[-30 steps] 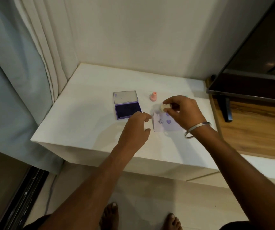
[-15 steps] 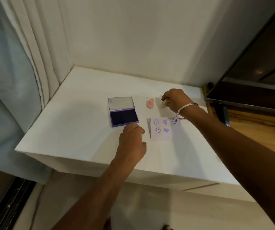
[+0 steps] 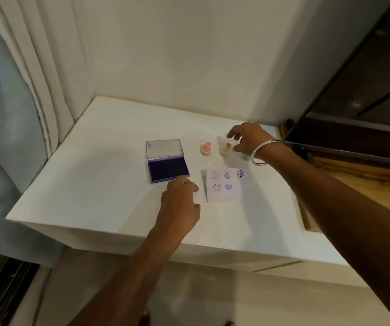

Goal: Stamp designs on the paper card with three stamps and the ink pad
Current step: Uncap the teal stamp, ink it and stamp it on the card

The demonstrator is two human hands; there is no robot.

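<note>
A white paper card lies on the white table and carries several purple prints: smileys, hearts and a ringed mark. Left of it sits the purple ink pad, lid open. Behind the card stand a pink stamp and a beige stamp. A teal stamp peeks out under my right wrist. My right hand hovers just right of the beige stamp, fingers spread, holding nothing. My left hand rests on the table between pad and card, fingers loosely bent, empty.
A wall rises behind the table and curtains hang at the left. A dark screen on a wooden surface stands at the right. The table's front edge runs just below my left wrist.
My right hand carried the beige stamp from the card to the spot behind it, set it down and let go. My left hand drew back slightly from the card's left edge.
</note>
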